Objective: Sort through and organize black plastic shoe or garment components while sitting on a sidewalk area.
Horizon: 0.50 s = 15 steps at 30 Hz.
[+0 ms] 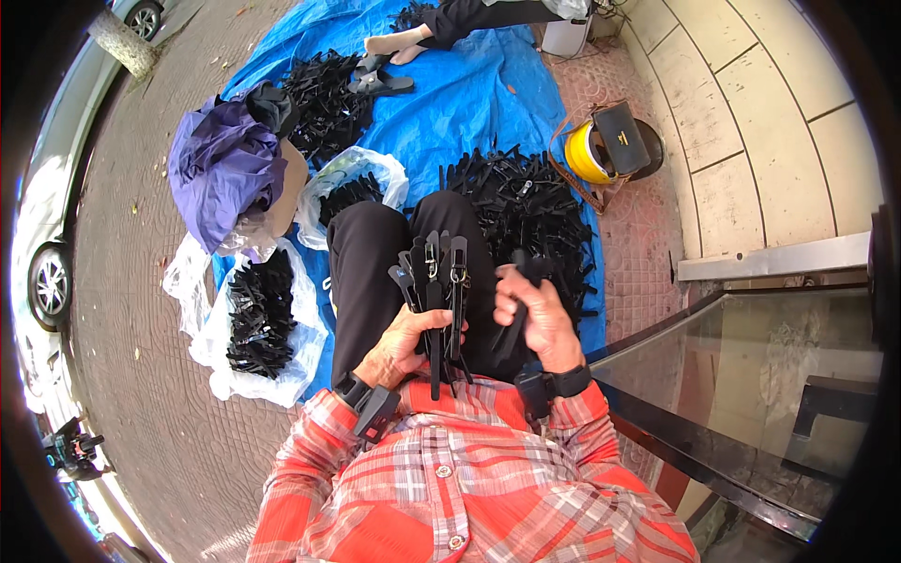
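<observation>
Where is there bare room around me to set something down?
Blue plastic tarp lies bare between the grey sandals and the broad pile of black straps. Pinkish patterned paving is open between the yellow cylindrical bucket and the glass cabinet. White plastic bags crowd your left leg.

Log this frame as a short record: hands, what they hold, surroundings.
left hand: gripping a bundle of black buckled straps
right hand: gripping a black strip, blurred
loose stock: large black pile beyond the knees, on a blue tarp
bagged stock: black strips in a white plastic bag, left side
nearby: purple cloth, left; yellow container, right
other person: bare foot, top
</observation>
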{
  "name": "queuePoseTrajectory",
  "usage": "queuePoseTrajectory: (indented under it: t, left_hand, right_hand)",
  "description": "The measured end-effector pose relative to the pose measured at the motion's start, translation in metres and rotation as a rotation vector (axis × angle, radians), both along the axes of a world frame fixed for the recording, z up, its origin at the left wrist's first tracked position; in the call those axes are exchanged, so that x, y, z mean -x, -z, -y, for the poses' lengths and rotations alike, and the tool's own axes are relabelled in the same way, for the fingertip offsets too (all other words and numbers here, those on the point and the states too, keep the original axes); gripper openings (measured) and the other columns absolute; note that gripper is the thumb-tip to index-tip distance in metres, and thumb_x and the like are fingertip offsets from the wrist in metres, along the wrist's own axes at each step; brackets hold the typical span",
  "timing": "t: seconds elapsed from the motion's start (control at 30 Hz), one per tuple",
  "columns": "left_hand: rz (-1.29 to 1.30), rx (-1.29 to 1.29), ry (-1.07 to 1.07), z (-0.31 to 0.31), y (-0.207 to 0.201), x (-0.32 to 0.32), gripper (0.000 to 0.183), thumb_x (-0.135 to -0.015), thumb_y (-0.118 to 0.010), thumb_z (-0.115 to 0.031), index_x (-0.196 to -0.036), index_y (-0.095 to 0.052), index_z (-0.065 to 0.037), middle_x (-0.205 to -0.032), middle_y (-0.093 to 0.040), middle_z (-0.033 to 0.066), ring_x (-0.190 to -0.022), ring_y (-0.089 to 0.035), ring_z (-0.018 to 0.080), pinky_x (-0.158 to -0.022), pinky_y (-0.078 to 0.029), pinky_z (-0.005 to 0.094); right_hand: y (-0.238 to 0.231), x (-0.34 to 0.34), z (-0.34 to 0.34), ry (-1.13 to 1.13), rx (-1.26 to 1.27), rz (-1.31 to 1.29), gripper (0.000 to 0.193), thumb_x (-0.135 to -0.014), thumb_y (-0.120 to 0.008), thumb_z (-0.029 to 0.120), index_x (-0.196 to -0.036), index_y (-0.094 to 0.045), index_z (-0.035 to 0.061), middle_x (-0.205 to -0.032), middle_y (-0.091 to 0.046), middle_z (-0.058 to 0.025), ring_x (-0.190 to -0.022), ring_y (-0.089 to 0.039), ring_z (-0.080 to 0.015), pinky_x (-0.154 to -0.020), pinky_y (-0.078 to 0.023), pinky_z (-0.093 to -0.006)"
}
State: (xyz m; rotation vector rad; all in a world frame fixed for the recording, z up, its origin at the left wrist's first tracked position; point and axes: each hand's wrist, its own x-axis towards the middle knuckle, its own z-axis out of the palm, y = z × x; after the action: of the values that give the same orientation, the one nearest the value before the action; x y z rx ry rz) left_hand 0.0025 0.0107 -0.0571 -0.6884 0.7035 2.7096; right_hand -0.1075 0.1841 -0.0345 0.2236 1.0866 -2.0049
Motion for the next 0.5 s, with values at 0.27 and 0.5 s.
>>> queuePoseTrajectory:
  t: [0.27, 0.5]
  left_hand:
    - [-0.075, 0.033, -0.011, -0.002, -0.015, 0.006, 0.038, -0.076, -0.063, -0.001, -0.112, -0.051, 0.001, -0.092, -0.062, 0.0150, -0.077, -0.064, 0.0232, -0.069, -0.056, 0.0345]
    - [-0.017, 0.107, -0.059, 0.004, 0.001, 0.001, 0.046, -0.073, -0.062, 0.005, -0.117, -0.049, -0.002, -0.102, -0.059, 0.0086, -0.082, -0.062, 0.0197, -0.076, -0.055, 0.0359]
  right_hand:
    - [0.011, -0.010, 0.031, -0.125, -0.050, 0.042, 0.016, -0.079, -0.069, 0.015, -0.086, -0.061, 0.0027, -0.071, -0.058, -0.0034, -0.056, -0.056, -0.0146, -0.048, -0.047, -0.0278]
    - [0.004, -0.002, 0.031, -0.012, 0.025, 0.078, 0.022, -0.075, -0.060, 0.010, -0.093, -0.061, -0.0019, -0.090, -0.064, -0.0145, -0.081, -0.063, -0.0224, -0.069, -0.055, -0.0365]
